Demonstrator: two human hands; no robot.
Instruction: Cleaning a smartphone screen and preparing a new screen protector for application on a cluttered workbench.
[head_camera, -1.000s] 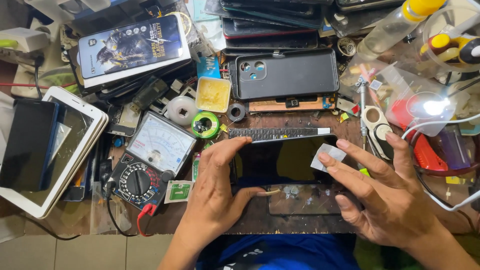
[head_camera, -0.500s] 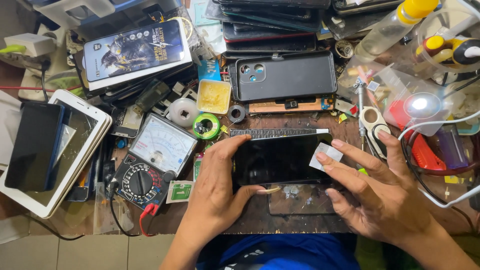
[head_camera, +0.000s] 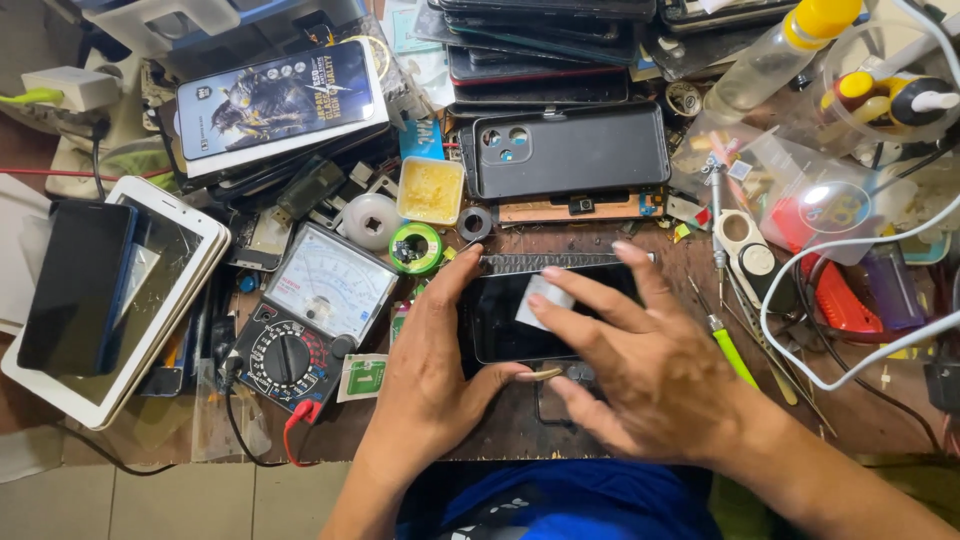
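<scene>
Black phone edges sit in the left hand grip; right hand presses a white wipe, clutter close around.

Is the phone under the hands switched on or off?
Off, it seems: the phone screen is plain black, with a small white wipe lying on it.

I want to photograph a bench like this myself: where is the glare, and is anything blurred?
Head view: a small lamp flares white at the right under clear plastic; the white tablet at left shows a pale sheen; the dark phone screen under both hands looks matte. The right hand is slightly soft; the rest is sharp.
</scene>
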